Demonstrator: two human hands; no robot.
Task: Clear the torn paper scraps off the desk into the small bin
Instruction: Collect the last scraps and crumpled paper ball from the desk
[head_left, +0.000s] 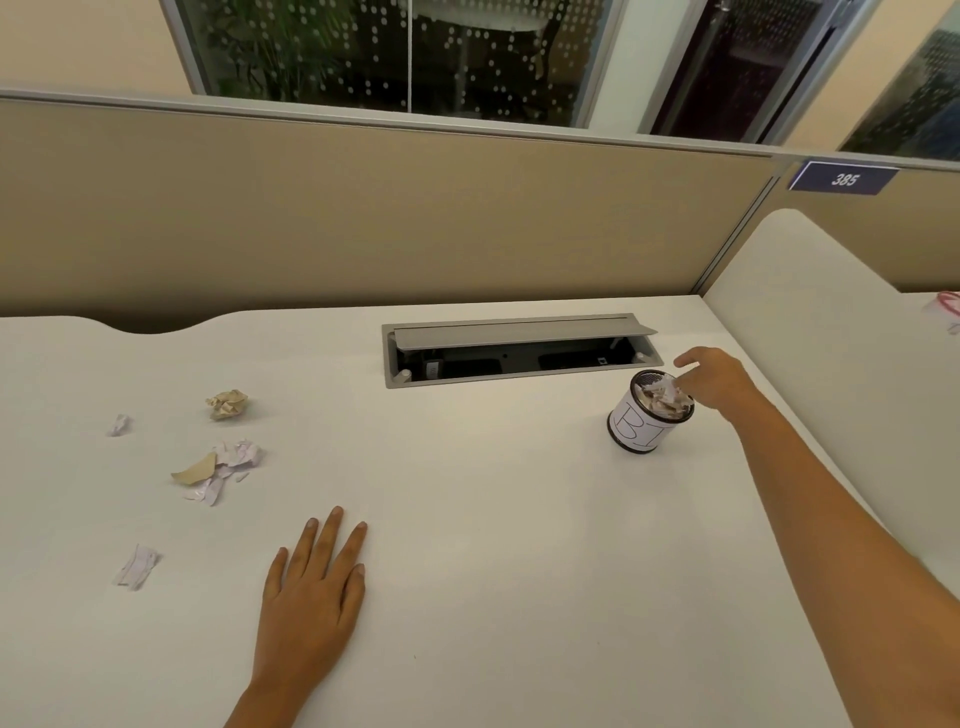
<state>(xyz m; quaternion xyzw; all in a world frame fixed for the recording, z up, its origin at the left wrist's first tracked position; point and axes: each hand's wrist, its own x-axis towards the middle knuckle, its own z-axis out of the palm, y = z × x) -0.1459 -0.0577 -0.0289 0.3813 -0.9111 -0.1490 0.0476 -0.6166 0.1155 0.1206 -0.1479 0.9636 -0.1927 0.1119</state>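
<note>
The small bin (638, 426), a white cylinder with a dark rim and a hand-drawn label, stands at the right of the white desk (493, 493). It is filled to its mouth with crumpled scraps (662, 397). My right hand (719, 382) hovers over the bin's rim, and its fingertips point down and touch the top scraps. My left hand (311, 587) lies flat on the desk, fingers straight, holding nothing. Loose scraps lie at the left: a tan crumpled ball (227, 404), a small white bit (119, 425), a pile of white and tan pieces (221, 467), and a white strip (137, 567).
An open cable tray (519, 353) with a raised grey lid is sunk into the desk behind the bin. A beige partition (363, 218) backs the desk, and a white divider (795, 291) stands just right of the bin.
</note>
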